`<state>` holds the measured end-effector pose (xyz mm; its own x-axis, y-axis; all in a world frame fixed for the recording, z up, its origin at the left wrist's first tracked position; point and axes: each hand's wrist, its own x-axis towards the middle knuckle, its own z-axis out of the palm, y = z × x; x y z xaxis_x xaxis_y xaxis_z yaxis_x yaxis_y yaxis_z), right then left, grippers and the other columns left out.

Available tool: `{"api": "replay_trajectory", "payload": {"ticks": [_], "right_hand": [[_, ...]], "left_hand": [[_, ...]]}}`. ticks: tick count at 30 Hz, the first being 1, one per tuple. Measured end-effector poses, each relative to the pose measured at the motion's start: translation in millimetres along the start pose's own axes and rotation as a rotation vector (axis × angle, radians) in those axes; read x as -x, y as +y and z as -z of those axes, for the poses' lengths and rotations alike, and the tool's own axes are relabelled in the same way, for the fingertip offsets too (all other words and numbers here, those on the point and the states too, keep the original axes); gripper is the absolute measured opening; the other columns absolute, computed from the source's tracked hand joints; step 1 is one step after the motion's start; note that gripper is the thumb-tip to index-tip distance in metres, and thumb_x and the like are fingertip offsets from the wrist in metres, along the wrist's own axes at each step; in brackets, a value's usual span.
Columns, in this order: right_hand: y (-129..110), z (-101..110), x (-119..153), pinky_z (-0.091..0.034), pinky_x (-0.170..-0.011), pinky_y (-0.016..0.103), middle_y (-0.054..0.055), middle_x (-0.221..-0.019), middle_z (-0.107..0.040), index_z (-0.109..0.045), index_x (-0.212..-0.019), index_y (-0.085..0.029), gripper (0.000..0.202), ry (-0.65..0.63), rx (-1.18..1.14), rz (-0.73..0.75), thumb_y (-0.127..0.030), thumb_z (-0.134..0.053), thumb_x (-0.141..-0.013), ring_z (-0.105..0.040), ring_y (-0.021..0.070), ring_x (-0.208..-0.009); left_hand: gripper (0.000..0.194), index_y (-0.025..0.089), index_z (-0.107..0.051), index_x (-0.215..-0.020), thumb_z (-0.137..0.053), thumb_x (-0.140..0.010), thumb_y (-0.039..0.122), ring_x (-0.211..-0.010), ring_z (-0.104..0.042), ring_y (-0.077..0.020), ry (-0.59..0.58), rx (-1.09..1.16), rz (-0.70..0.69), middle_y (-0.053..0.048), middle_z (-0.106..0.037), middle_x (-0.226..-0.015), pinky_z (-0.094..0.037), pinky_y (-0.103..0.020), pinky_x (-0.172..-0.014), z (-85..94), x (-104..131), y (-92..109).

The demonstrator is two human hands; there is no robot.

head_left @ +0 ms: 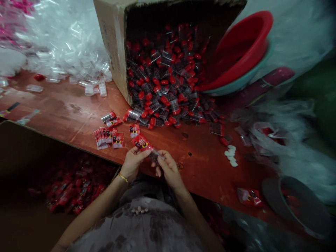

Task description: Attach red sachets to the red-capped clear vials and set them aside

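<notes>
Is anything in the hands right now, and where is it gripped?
Yes: a red-printed clear packet. The left hand pinches it near its middle; the right hand holds its lower, clear end.

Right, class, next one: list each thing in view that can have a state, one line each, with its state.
Cardboard box: open, on its side
Red-capped clear containers: heaped, spilling out
Red basin: tilted, inside pale blue basin
Small red packets: fanned, overlapping
Held red packet: opened or sealed, cannot tell
Left hand: closed on held packet
Right hand: closed on its lower end
Gold bracelet: worn, left wrist
</notes>
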<state>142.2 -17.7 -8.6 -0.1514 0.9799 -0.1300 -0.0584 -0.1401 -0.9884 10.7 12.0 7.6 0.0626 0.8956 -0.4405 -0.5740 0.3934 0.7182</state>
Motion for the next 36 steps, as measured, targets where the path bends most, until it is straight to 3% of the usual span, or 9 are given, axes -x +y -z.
{"api": "replay_trajectory", "payload": {"ticks": [7,10,13,17,19,24,27,33,36], "right_hand": [[4.2,-9.0,2.5,-0.035,-0.041,0.019,-0.006,-0.062,-0.052,-0.045,-0.094,-0.022,0.02,0.128,0.174,0.125,-0.042,-0.042,-0.09,-0.042,0.0066,-0.041],[5.3,-14.5,3.5,-0.036,-0.041,0.019,-0.005,-0.065,-0.054,-0.046,-0.094,-0.022,0.019,0.16,0.213,0.134,-0.041,-0.044,-0.089,-0.043,0.0066,-0.043],[3.7,-19.8,2.0,-0.033,-0.038,0.018,-0.006,-0.061,-0.051,-0.045,-0.09,-0.023,0.021,0.192,0.155,0.106,-0.044,-0.045,-0.088,-0.04,0.006,-0.04],[-1.9,-23.9,-3.6,-0.028,-0.033,0.017,-0.008,-0.056,-0.049,-0.042,-0.085,-0.022,0.025,0.201,-0.035,0.024,-0.047,-0.044,-0.087,-0.035,0.0045,-0.034],[-3.5,-24.0,-5.3,-0.028,-0.033,0.017,-0.008,-0.056,-0.049,-0.043,-0.086,-0.022,0.025,0.2,-0.037,0.025,-0.046,-0.045,-0.087,-0.036,0.0045,-0.034],[0.1,-22.0,-2.6,-0.043,-0.05,0.022,-0.002,-0.068,-0.056,-0.046,-0.092,-0.022,0.016,0.257,0.282,0.199,-0.038,-0.046,-0.088,-0.053,0.0103,-0.054],[4.3,-22.6,-0.4,-0.045,-0.056,0.025,0.0,-0.072,-0.057,-0.047,-0.094,-0.022,0.014,0.262,0.383,0.237,-0.035,-0.045,-0.088,-0.056,0.0125,-0.061],[8.3,-26.6,-0.5,-0.028,-0.034,0.018,-0.007,-0.056,-0.047,-0.042,-0.088,-0.024,0.018,0.246,-0.07,0.057,-0.041,-0.041,-0.09,-0.039,0.0068,-0.037],[5.1,-27.7,-0.7,-0.026,-0.032,0.016,-0.007,-0.056,-0.048,-0.043,-0.084,-0.023,0.02,0.253,-0.165,0.056,-0.042,-0.043,-0.089,-0.037,0.0049,-0.035]], "left_hand": [[0.033,0.013,-0.07,-0.078,-0.08,-0.054,0.033,-0.07,-0.061,-0.013,-0.129,-0.027,0.004,-0.005,-0.07,-0.078,-0.047,-0.024,-0.07,-1.7,0.6,-3.5],[0.036,0.012,-0.07,-0.077,-0.077,-0.057,0.042,-0.067,-0.061,-0.0132,-0.102,-0.012,-0.009,-0.006,-0.07,-0.076,-0.047,-0.023,-0.061,-3.0,-0.6,-4.1],[0.04,0.012,-0.069,-0.078,-0.074,-0.059,0.046,-0.051,-0.056,-0.0104,-0.088,-0.064,0.0,-0.002,-0.066,-0.062,-0.042,-0.021,-0.047,-3.6,0.0,-7.8],[0.054,0.013,-0.065,-0.101,-0.073,-0.06,0.048,-0.034,-0.048,-0.0101,-0.225,-0.143,0.078,0.008,-0.048,-0.042,-0.037,-0.022,-0.037,-4.0,2.8,-14.4],[0.054,0.013,-0.066,-0.102,-0.072,-0.061,0.048,-0.035,-0.048,-0.0093,-0.225,-0.127,0.064,0.007,-0.049,-0.043,-0.038,-0.022,-0.039,-4.3,2.5,-14.1],[0.034,0.013,-0.069,-0.073,-0.077,-0.056,0.041,-0.062,-0.06,-0.0108,-0.03,0.03,-0.032,-0.004,-0.07,-0.073,-0.047,-0.022,-0.061,-4.6,-4.4,-2.0],[0.03,0.013,-0.069,-0.07,-0.08,-0.053,0.036,-0.065,-0.061,-0.0127,-0.054,-0.012,-0.018,-0.006,-0.072,-0.078,-0.048,-0.024,-0.063,-4.2,-6.8,3.9],[0.03,0.014,-0.066,-0.072,-0.072,-0.063,0.042,-0.037,-0.05,-0.011,-0.25,-0.217,-0.023,0.0,-0.06,-0.048,-0.041,-0.023,-0.039,-6.4,-0.4,2.8],[0.031,0.014,-0.064,-0.074,-0.072,-0.063,0.043,-0.031,-0.045,-0.0096,-0.271,-0.228,-0.022,0.003,-0.053,-0.042,-0.038,-0.022,-0.033,-8.5,3.1,2.7]]}}
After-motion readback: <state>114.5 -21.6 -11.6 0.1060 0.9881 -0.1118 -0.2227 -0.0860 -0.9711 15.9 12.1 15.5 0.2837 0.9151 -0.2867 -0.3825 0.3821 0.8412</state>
